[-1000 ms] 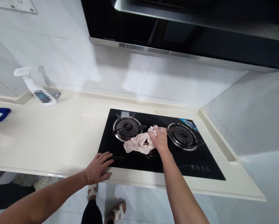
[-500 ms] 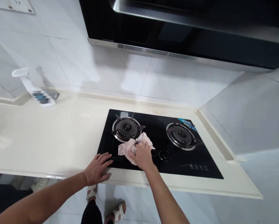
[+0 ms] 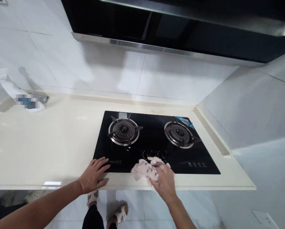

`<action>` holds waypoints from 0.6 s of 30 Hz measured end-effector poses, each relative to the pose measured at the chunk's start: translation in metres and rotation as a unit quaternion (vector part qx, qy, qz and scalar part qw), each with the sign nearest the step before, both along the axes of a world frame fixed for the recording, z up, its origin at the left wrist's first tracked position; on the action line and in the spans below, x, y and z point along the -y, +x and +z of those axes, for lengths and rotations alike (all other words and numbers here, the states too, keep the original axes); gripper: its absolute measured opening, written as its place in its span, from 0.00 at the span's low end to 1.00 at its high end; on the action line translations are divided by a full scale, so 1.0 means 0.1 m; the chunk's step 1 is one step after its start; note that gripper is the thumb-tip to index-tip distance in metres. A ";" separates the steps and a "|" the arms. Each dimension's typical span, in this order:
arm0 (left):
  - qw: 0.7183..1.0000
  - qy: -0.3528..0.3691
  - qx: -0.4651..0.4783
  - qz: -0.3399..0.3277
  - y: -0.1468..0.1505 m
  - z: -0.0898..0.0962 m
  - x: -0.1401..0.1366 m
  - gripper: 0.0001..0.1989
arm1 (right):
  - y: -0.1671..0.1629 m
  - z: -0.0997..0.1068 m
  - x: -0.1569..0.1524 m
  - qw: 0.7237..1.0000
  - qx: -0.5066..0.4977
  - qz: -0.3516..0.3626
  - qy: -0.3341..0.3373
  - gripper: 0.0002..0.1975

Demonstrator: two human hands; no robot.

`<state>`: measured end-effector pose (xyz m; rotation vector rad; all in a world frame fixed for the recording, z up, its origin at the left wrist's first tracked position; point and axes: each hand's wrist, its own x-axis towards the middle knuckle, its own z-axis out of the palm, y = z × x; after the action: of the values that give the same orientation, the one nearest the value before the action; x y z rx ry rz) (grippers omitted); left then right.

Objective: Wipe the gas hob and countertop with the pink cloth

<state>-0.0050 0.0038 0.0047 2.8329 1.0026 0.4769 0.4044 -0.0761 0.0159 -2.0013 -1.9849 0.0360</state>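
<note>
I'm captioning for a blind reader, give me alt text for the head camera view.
A person's right hand presses a crumpled cloth on the front edge of a black two-burner stove, while the left hand rests flat at its front left corner. A white bottle lies on the cream counter.

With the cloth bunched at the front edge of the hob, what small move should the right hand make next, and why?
Probably sweep the cloth rightward along the hob's front strip. The right hand grips it bunched at the near edge, just below the knobs, while the left hand lies flat at the hob's front left corner. The printed panel to the right lies uncovered.
</note>
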 end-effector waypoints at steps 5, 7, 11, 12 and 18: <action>1.000 0.011 -0.002 -0.001 0.01 0.03 0.00 0.28 | 1.13 -0.20 0.16 0.984 0.000 -0.175 0.031 0.25; 1.000 0.018 -0.001 0.002 0.01 0.03 0.01 0.28 | 1.40 -0.15 0.15 0.975 -0.035 -0.217 0.030 0.27; 1.000 0.020 0.002 0.003 0.00 0.00 0.00 0.28 | 1.72 0.12 0.00 0.946 -0.107 -0.298 0.067 0.37; 1.000 0.019 0.003 0.002 0.00 0.00 0.00 0.28 | 1.78 0.18 -0.06 0.934 -0.098 -0.338 0.066 0.37; 1.000 0.013 0.010 0.000 0.02 0.06 -0.03 0.27 | 1.75 0.08 -0.22 0.890 0.003 -0.454 -0.035 0.32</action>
<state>-0.0027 0.0063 0.0107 2.8445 1.0011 0.5193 0.5797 -0.0543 0.0235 -2.7586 -0.8766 -0.1153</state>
